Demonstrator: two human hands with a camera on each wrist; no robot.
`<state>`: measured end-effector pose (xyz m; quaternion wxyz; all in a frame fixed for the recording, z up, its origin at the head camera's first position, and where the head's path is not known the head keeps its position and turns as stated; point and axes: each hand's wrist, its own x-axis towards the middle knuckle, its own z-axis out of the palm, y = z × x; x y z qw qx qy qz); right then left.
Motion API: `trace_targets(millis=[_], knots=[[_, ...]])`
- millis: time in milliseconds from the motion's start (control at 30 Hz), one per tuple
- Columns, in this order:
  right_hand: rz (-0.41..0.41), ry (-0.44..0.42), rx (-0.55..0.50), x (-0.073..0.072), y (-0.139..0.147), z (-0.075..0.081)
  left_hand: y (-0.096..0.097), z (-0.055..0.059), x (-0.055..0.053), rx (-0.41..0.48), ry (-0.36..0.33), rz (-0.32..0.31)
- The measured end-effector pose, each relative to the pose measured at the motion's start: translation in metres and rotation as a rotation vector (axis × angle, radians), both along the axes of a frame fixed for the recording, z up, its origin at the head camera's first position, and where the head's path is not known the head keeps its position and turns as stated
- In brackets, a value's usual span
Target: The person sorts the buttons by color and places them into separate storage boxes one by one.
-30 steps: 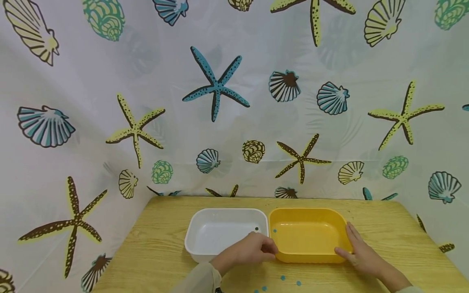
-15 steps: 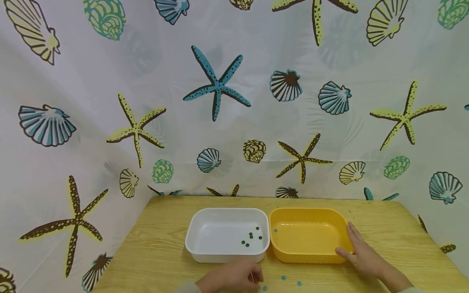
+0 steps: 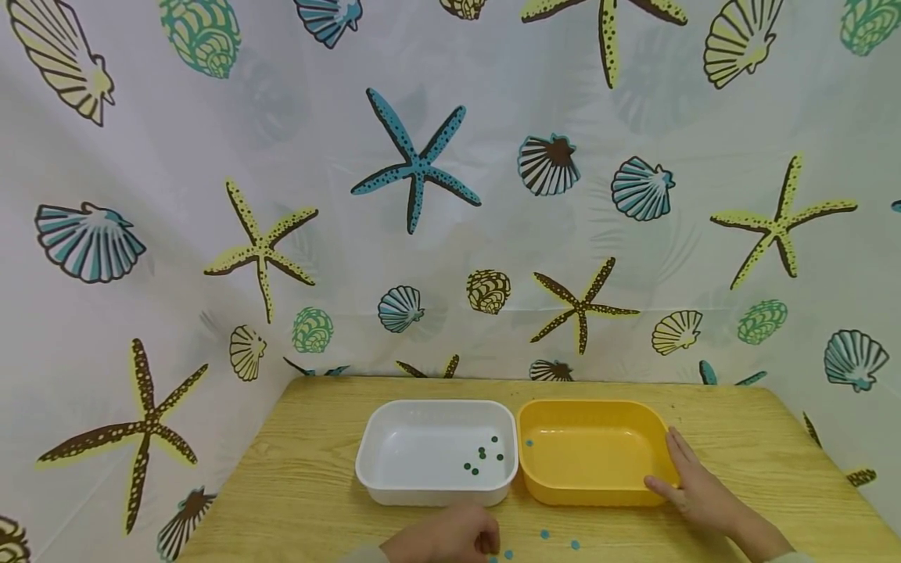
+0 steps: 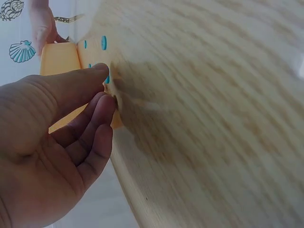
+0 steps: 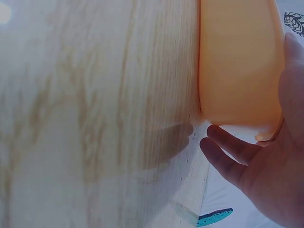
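My left hand is low on the table in front of the white tray. In the left wrist view its thumb and index tip nearly meet at the wood, right beside a small blue disc; whether anything is pinched there is hidden. More blue discs lie in front of the yellow tray. My right hand rests against that tray's right end, thumb at the front corner and fingers extended along the side. Several dark green discs lie in the white tray, and one blue disc in the yellow one.
Both trays stand side by side on a wood-grain table. A white curtain printed with starfish and shells encloses the table at the back and sides.
My left hand has moved from the yellow tray's near left corner down and left to the table, uncovering the green discs in the white tray. My right hand has stayed in place.
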<state>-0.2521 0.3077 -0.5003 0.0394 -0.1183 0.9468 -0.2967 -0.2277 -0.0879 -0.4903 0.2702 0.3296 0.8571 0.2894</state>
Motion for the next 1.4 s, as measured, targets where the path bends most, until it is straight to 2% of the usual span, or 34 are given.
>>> trace_targets(millis=[167,400,567,1000,1233,1400], knots=[[0.001,-0.001,-0.006,0.0,0.0,0.0,0.004,-0.003,0.0,-0.037,0.017,0.015],[0.002,0.007,-0.007,0.0,0.001,-0.001,0.005,-0.006,-0.001,-0.002,-0.01,0.006],[-0.003,0.015,-0.004,0.001,0.0,0.0,0.005,-0.007,-0.001,0.008,0.011,-0.013],[-0.003,0.006,-0.013,0.002,0.0,-0.001,0.004,-0.01,-0.002,0.006,0.008,-0.002],[-0.001,0.007,-0.013,0.002,-0.001,0.0,0.003,-0.011,-0.002,0.004,0.045,-0.017],[-0.001,0.012,-0.011,0.003,-0.001,0.001,0.002,-0.01,0.0,0.013,0.028,-0.004]])
